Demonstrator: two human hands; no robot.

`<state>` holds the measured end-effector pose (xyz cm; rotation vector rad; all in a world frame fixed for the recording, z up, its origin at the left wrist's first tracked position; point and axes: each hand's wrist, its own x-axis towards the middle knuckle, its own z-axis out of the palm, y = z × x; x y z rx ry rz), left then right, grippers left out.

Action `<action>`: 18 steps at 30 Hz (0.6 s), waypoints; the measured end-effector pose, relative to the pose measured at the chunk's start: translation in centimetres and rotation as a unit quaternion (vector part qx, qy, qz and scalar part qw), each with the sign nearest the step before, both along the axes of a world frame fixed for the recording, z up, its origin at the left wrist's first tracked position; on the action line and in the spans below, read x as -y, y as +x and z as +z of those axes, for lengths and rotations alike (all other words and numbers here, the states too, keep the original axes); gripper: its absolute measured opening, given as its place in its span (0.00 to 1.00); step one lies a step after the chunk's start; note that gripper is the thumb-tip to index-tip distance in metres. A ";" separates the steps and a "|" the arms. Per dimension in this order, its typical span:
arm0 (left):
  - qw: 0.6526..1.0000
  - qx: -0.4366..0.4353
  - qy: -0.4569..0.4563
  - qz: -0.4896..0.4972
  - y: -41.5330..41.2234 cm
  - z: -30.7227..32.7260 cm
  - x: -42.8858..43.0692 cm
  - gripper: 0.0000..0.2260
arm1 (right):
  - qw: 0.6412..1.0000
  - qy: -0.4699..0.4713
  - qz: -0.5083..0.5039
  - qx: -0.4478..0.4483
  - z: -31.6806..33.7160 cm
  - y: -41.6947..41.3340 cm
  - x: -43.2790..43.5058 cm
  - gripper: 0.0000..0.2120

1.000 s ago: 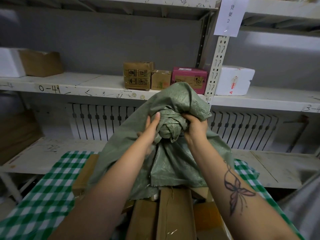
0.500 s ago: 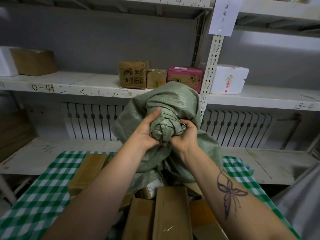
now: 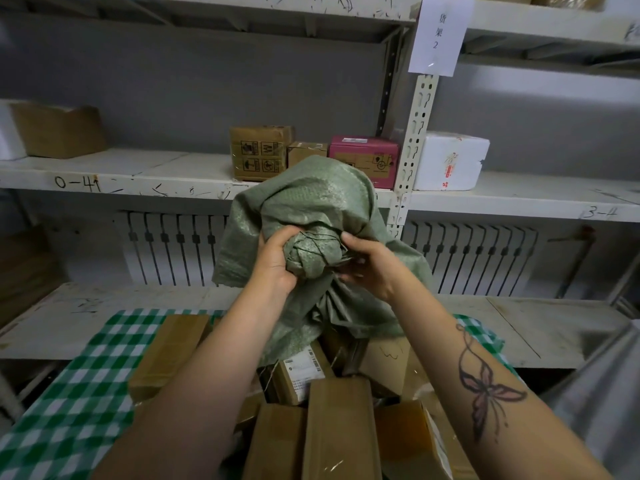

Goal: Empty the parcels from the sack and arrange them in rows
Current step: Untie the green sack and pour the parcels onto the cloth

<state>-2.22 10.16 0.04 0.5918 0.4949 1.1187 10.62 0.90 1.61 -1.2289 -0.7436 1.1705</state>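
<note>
Blocking shelf boxes (image 3: 259, 152): sack (image 3: 311, 199) in left hand (image 3: 273, 261), right hand (image 3: 374, 268), above parcels (image 3: 339, 427).

LIGHT AND IMAGE QUALITY

I read the scene as dim, with soft light from above and to the right. The white box (image 3: 450, 161) and the shelf (image 3: 519, 199) under it are brightest; the wall (image 3: 173, 98) darkens toward the left. Deep shadow sits under each shelf board, and I find no hard-edged shadows. The sack (image 3: 311, 202) weave is sharp at centre. Tape on the parcels (image 3: 339, 427) gives small glints. Straight shelf edges bow near the frame borders. The forearms (image 3: 194, 393) soften at the bottom, and the grey shape (image 3: 606, 393) at lower right is blurred.
</note>
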 end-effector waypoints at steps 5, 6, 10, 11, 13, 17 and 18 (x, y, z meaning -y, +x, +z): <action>0.997 -0.005 0.063 0.034 -1.1 1.8 -0.5 0.28 | 0.977 0.077 -0.190 -0.059 -0.6 2.5 -0.1 0.23; 0.998 -0.004 0.061 0.024 -1.4 2.0 -0.6 0.29 | 0.956 0.089 -0.266 -0.082 -0.5 2.8 -0.4 0.20; 0.998 -0.019 0.049 -0.028 -2.3 2.9 0.0 0.09 | 0.908 -0.004 -0.326 0.263 -0.3 4.8 -1.9 0.22; 0.998 -0.014 0.048 -0.042 -2.4 3.0 0.3 0.15 | 0.886 -0.065 -0.272 0.370 -0.5 5.1 -2.1 0.30; 0.997 0.011 0.043 -0.061 -2.3 3.7 1.1 0.15 | 0.829 -0.174 -0.128 0.516 -0.9 4.7 -2.4 0.36; 0.996 0.060 0.031 -0.057 -1.9 4.8 1.2 0.10 | 0.838 -0.209 0.021 0.504 -1.3 3.4 -2.8 0.23; 0.996 0.066 0.030 -0.042 -1.8 4.8 0.9 0.09 | 0.874 -0.191 0.033 0.446 -1.3 3.1 -2.6 0.17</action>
